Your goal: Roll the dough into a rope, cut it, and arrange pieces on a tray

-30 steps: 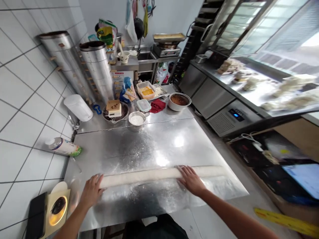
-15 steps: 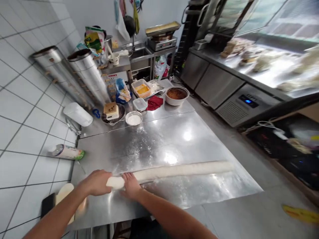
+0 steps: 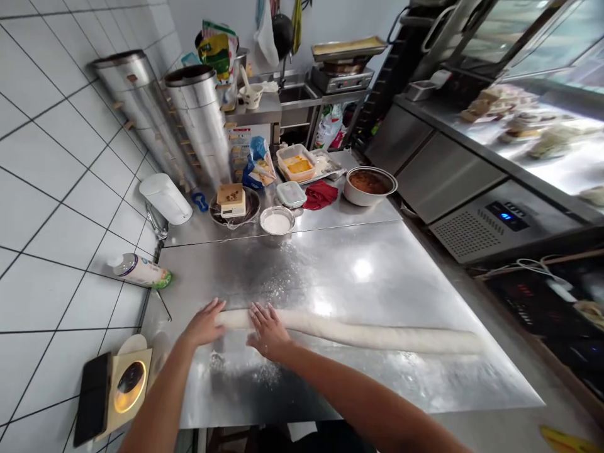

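Observation:
A long pale rope of dough [image 3: 377,334] lies across the steel worktop, bending slightly along its length. Its left end touches my left hand [image 3: 204,324], which is cupped there with fingers extended and slightly apart. Flat on top of the dough, a little to the right of that end, rests my right hand [image 3: 268,331] with its fingers spread. The skin of the right hand carries a little flour. Loose flour [image 3: 278,286] dusts the steel beyond the dough, and more lies on the near side.
Behind the dough stand a bowl of flour [image 3: 277,221], a kitchen scale [image 3: 233,202], a lidded container [image 3: 291,194], a red cloth [image 3: 321,195] and a pot of brown filling [image 3: 369,184]. Left are a spray bottle [image 3: 144,270] and a phone [image 3: 93,397] by the tiled wall.
Both hands and the dough's left part have moved away from me across the worktop, and the rope now bends. My right hand has flattened out. The view has shifted left.

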The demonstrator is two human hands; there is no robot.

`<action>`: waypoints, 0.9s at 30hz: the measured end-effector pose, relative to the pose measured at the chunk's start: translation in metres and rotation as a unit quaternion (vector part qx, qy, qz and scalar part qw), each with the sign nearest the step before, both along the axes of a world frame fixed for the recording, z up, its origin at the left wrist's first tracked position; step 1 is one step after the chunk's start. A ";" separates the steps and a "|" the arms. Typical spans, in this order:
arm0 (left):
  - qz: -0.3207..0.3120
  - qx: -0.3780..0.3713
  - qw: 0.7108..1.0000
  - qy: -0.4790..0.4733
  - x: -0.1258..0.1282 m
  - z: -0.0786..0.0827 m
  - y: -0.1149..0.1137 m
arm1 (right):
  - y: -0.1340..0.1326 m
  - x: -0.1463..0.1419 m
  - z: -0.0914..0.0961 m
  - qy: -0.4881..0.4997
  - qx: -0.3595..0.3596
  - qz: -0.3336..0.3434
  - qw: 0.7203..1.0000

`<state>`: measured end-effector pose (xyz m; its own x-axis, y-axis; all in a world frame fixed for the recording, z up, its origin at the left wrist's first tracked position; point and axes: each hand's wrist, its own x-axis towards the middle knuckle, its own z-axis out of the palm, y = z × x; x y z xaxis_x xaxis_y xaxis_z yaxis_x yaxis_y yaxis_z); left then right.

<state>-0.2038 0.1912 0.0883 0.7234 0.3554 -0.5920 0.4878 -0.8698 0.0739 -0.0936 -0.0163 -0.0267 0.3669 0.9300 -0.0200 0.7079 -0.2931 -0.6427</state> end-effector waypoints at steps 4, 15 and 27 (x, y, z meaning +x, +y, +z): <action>0.000 0.110 0.987 -0.120 -0.040 -0.064 -0.035 | 0.008 -0.015 -0.014 0.006 0.005 -0.077 0.997; -0.037 0.121 0.976 -0.180 -0.128 -0.107 -0.068 | -0.083 -0.074 -0.027 -0.028 0.050 0.080 0.995; -0.048 0.148 0.968 -0.195 -0.134 -0.110 -0.057 | -0.038 -0.048 -0.020 -0.019 0.027 -0.021 0.999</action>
<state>-0.3378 0.1347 -0.0220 0.9091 0.3886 -0.1502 0.3896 -0.9207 -0.0240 -0.1419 -0.0545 -0.0467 0.4057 0.9129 0.0445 0.7201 -0.2893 -0.6307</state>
